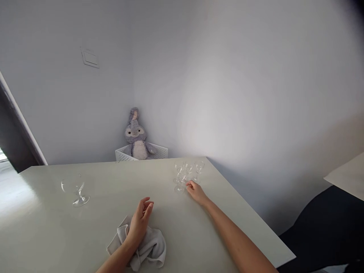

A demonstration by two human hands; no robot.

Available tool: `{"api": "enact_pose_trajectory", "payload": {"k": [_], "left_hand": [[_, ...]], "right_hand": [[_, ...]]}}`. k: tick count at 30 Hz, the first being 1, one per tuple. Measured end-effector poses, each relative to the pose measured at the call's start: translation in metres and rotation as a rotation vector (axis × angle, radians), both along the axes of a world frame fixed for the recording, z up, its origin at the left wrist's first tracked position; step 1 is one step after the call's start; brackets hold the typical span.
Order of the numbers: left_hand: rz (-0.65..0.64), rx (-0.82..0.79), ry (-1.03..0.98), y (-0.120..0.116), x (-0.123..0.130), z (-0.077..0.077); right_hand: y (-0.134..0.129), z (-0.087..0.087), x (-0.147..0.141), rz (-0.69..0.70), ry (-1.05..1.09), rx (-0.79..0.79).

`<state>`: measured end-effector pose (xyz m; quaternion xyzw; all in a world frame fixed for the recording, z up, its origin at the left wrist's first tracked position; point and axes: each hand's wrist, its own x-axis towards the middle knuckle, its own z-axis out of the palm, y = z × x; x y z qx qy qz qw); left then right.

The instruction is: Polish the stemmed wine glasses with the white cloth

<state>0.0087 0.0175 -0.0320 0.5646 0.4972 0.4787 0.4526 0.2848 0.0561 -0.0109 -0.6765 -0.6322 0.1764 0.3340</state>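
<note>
Several small clear stemmed glasses (179, 178) stand grouped near the far right part of the table. My right hand (196, 192) is at the near side of this group, its fingers curled closed by a glass stem or foot; what they hold, if anything, is too small to make out. My left hand (141, 218) is above a crumpled grey cloth (155, 246), fingers loosely bent and apart, with nothing in them. A larger clear stemmed glass (80, 199) stands alone on the left.
The pale table (51, 235) has its right edge running beside my right forearm. Behind its far edge, a grey plush toy (136, 134) sits in a white perforated basket (161, 152) in the wall corner. Dark fabric (321, 223) lies at the right.
</note>
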Motion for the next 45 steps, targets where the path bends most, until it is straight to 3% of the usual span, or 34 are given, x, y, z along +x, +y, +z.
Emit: {"api": "enact_pose_trajectory", "payload": {"k": [4, 8, 14, 17, 20, 23, 26, 29, 31, 35, 38, 42, 45], "left_hand": [[0.008, 0.001, 0.016, -0.002, 0.002, 0.005], [0.044, 0.007, -0.016, 0.000, -0.001, 0.007], [0.231, 0.078, -0.139, 0.009, -0.020, 0.025], [0.436, 0.155, -0.251, 0.017, -0.040, 0.039], [0.781, 0.285, -0.310, 0.027, -0.072, 0.048], [1.119, 0.325, -0.246, 0.034, -0.110, 0.049], [1.256, 0.237, -0.132, 0.040, -0.141, 0.043], [1.186, 0.172, -0.051, 0.047, -0.161, 0.035], [1.085, 0.130, 0.003, 0.052, -0.168, 0.030], [0.882, 0.078, 0.096, 0.062, -0.173, 0.023], [0.791, 0.059, 0.140, 0.066, -0.173, 0.019], [0.756, 0.038, 0.166, 0.067, -0.174, 0.015], [0.766, 0.041, 0.176, 0.067, -0.175, 0.013]], "right_hand": [[0.004, -0.001, 0.031, -0.077, -0.028, 0.012], [0.018, -0.006, 0.042, -0.112, -0.056, -0.012], [0.022, -0.007, 0.046, -0.138, -0.073, -0.059], [0.011, -0.004, 0.040, -0.128, -0.071, -0.061], [-0.008, -0.001, 0.016, -0.070, -0.061, -0.051], [-0.037, 0.007, -0.028, 0.079, -0.006, 0.000], [-0.072, 0.023, -0.081, 0.310, 0.041, 0.088], [-0.102, 0.039, -0.131, 0.604, -0.045, 0.190], [-0.114, 0.042, -0.159, 0.712, -0.155, 0.257], [-0.123, 0.023, -0.201, 0.664, -0.488, 0.189], [-0.124, 0.003, -0.215, 0.590, -0.614, 0.149], [-0.116, -0.006, -0.208, 0.584, -0.397, 0.123], [-0.098, 0.000, -0.189, 0.491, 0.106, -0.023]]}}
